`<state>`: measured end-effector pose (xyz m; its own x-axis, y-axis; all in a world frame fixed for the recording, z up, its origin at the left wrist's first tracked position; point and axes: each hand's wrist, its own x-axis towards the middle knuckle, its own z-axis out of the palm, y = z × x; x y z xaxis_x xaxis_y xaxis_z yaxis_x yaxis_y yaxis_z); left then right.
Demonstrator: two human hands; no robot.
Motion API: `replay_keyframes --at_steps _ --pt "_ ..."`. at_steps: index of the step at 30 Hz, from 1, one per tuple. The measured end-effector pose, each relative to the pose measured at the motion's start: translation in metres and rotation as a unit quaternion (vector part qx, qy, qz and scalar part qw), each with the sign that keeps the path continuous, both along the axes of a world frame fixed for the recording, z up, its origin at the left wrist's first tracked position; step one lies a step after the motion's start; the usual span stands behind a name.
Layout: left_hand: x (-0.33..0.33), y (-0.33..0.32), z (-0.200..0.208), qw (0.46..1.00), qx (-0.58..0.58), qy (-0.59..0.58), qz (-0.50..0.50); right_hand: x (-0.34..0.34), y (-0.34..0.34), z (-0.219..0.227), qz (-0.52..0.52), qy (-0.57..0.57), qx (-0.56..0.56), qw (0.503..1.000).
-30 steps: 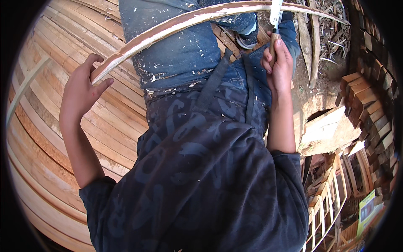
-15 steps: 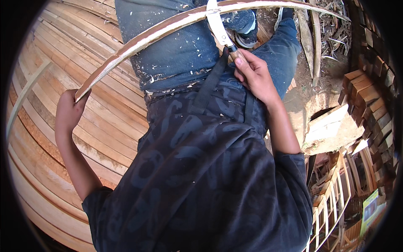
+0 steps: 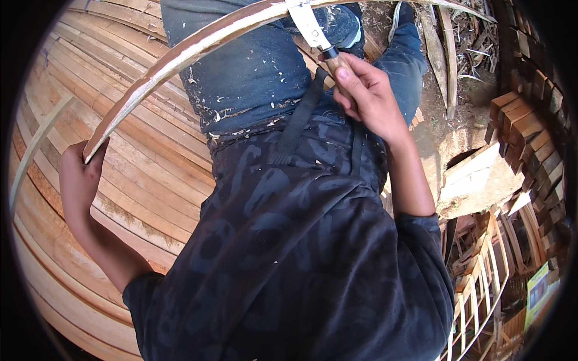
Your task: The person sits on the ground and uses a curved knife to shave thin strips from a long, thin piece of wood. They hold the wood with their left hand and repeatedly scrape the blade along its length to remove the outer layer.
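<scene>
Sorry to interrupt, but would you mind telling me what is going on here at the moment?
A person is working a long curved wooden strip with a knife. The left hand grips the strip's near end, while the right hand holds the knife's wooden handle, its blade laid against the strip over the lap. Wood shavings speckle the jeans. Stacked wooden slats lie on the left, and wooden blocks are piled on the right.

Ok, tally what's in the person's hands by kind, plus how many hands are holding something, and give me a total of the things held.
Wooden strip: 1, end gripped by the left hand
Knife: 1, wooden handle in the right hand, blade on the strip
Hands holding something: 2
Total things held: 2
</scene>
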<state>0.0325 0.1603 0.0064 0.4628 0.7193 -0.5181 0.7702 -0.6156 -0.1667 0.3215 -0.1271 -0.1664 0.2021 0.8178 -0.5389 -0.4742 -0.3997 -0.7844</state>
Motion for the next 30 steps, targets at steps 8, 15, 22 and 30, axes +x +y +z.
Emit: replay_keyframes --at_steps 8,15,22,30 --pt "0.000 0.008 0.016 0.993 0.062 -0.070 -0.070 -0.012 0.009 0.018 -0.048 0.079 0.022 0.996" --pt "0.011 0.004 0.023 0.998 0.058 -0.026 -0.023 -0.015 0.012 0.014 -0.124 0.031 0.028 0.991" --pt "0.014 -0.006 0.029 0.994 0.090 -0.050 -0.022 -0.017 0.020 0.023 -0.229 -0.050 -0.003 0.972" --pt "0.030 0.003 0.027 0.998 0.014 0.047 0.046 -0.001 -0.002 0.013 -0.203 -0.004 -0.014 0.979"
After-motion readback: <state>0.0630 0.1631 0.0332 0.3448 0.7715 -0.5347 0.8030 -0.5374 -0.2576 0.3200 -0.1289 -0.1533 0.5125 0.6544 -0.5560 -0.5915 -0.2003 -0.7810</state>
